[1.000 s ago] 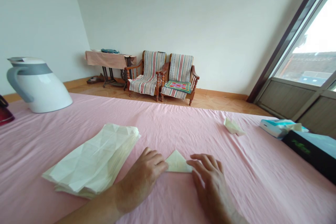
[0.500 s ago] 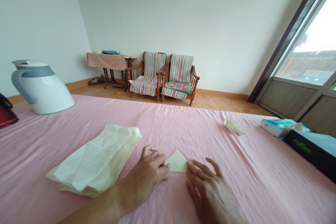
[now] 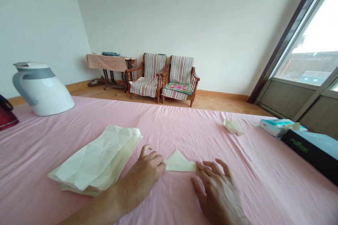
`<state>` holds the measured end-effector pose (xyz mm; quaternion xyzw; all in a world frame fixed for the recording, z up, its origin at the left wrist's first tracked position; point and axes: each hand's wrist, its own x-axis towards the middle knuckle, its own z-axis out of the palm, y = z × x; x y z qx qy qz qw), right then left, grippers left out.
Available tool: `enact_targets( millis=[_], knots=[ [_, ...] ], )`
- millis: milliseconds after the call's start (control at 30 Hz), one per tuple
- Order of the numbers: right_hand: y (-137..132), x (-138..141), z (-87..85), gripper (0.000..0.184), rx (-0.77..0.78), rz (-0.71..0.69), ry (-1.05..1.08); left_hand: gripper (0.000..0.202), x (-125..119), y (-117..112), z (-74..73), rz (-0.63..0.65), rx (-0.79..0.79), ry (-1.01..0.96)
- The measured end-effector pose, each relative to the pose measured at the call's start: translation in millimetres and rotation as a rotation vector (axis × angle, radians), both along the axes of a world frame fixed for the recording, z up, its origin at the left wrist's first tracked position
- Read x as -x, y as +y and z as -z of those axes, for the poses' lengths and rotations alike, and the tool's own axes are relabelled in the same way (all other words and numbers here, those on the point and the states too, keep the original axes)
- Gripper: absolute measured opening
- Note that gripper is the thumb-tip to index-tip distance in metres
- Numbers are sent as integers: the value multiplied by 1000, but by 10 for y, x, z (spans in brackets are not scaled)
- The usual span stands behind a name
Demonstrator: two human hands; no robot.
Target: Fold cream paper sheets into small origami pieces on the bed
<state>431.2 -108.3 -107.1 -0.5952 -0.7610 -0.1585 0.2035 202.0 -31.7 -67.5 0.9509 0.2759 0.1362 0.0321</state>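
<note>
A pale cream sheet of paper (image 3: 180,163), folded to a peak with a long straight lower edge, lies flat on the pink cloth between my hands. The fingers of my left hand (image 3: 148,172) are curled and closed on its left end. At the other end, my right hand (image 3: 215,182) rests with fingers stretched and apart, its fingertips touching the paper's right end. To the left of my left hand lies a thick stack of creased cream paper (image 3: 97,158). A small folded paper piece (image 3: 233,127) sits farther off to the right.
A white and grey jug (image 3: 50,89) stands at the table's far left, beside a red object (image 3: 7,114). On the right are a blue and white tissue pack (image 3: 277,126) and a black box (image 3: 303,149). Beyond the pink-covered table (image 3: 171,123) stand two wooden armchairs (image 3: 176,77).
My right hand has slid slightly right, and more of the folded paper's lower band shows between my hands. My left hand has moved a little left.
</note>
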Motion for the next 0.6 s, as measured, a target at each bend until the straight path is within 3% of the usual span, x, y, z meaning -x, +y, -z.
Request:
enact_targets(
  millis=[267, 500, 600],
  knots=[
    [29, -9, -13, 18, -21, -20, 137, 21, -6, -5, 53, -9, -59, -24],
    [53, 26, -103, 18, -37, -197, 313, 23, -13, -2, 40, -29, -42, -352],
    [3, 83, -170, 22, 44, -189, 550, 21, -27, -10, 9, -107, 120, -523]
  ],
)
